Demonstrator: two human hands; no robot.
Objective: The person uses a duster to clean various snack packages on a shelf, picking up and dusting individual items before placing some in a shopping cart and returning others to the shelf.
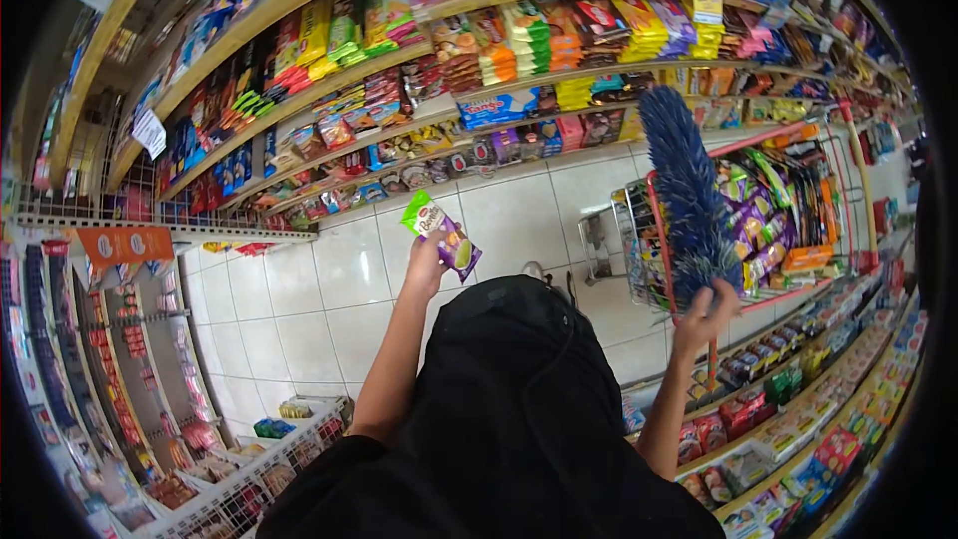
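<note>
My left hand [427, 258] is closed on a green and purple snack packet [458, 246], held upright but tilted above the tiled floor. On the right, my right hand [707, 315] is at the lower end of a blue feather duster [687, 175], its fingers around the base near an orange handle. The duster points up and away, in front of the near side of a shopping cart [651, 230]. Inside the cart lie purple snack packets [766, 225], with orange and dark packets beside them.
Shelves of packaged snacks [519, 50] curve across the far side. More stocked shelves [798, 389] stand at the lower right. At left are a rack with an orange sign [125, 246] and a white wire basket [239, 484].
</note>
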